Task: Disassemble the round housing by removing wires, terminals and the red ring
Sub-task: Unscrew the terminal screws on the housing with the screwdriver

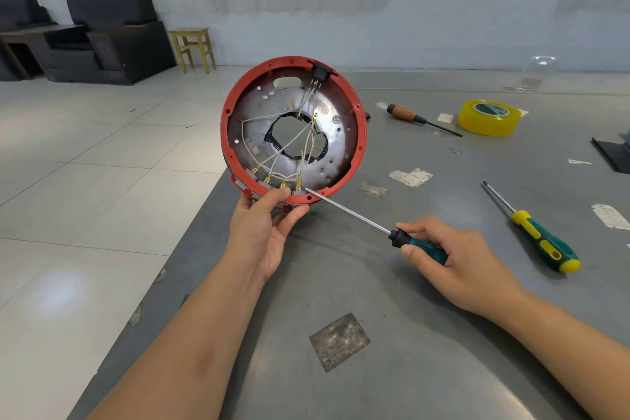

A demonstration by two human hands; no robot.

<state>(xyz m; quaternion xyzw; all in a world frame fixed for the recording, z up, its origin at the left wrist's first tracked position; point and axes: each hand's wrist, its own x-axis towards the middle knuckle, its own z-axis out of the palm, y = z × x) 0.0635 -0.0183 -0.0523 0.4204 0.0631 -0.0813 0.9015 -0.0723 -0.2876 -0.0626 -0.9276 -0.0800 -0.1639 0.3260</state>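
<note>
My left hand (269, 228) grips the bottom edge of the round housing (341, 133) and holds it upright above the table's left corner, open side toward me. A red ring (362, 133) runs around its metal plate. White wires (272, 116) cross the central hole to several gold terminals (283, 185) at the lower rim, just above my thumb. A black switch (319, 71) sits at the top. My right hand (453, 256) holds a teal-handled screwdriver (422, 247); its tip touches the rim beside the rightmost terminal.
On the grey metal table (375, 283) lie a second teal and yellow screwdriver (542, 239), a wooden-handled screwdriver (416, 118), a yellow tape roll (489, 117) and tape scraps (410, 177). The table's left edge drops to a tiled floor. Dark armchairs and a stool stand far left.
</note>
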